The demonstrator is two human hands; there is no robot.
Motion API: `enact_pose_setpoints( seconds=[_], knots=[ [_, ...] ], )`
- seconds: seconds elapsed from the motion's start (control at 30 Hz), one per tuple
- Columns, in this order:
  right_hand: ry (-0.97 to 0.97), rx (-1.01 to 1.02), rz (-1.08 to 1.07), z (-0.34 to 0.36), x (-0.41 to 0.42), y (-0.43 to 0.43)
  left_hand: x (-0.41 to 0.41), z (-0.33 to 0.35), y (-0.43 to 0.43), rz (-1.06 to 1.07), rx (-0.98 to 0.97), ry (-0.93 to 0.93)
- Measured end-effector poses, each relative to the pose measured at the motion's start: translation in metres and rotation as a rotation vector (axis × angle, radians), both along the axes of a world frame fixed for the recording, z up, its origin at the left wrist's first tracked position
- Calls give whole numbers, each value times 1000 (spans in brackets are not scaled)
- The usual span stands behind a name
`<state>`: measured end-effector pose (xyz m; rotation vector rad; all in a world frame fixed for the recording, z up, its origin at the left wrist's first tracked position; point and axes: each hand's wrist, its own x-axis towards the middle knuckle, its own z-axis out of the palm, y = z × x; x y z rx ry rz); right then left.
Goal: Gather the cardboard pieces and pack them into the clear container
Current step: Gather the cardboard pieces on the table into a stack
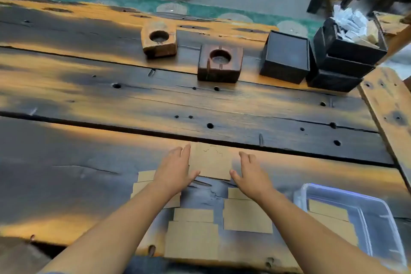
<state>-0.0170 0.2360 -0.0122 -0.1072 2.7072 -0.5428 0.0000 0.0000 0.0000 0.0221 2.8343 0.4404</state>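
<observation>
Wooden table [89, 100]: both hands flank one cardboard piece [211, 160].

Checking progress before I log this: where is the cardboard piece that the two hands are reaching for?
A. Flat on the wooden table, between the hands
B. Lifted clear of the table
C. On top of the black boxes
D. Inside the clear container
A: the cardboard piece lies flat on the wooden table, with the left hand and right hand at its two sides, well away from the clear container.
</observation>
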Motion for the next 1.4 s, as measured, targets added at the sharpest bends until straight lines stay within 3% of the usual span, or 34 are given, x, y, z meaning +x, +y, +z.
enact_pose_setpoints(
  seconds=[0.2, 0.43, 0.73, 1.4],
  knots=[
    [-172, -64, -233, -23, -6, -12, -18, -26, -9, 157, 234, -178],
    [-232, -92, -330, -44, -17, -9, -41, -56, -8, 304, 369, -306],
    [-247, -137, -423, -69, -42, -14, -54, -84, -2, 357, 297, -292],
    [-227, -250, -520, -86, -50, -30, -63, -99, 14, 483, 344, -284]
  ],
)
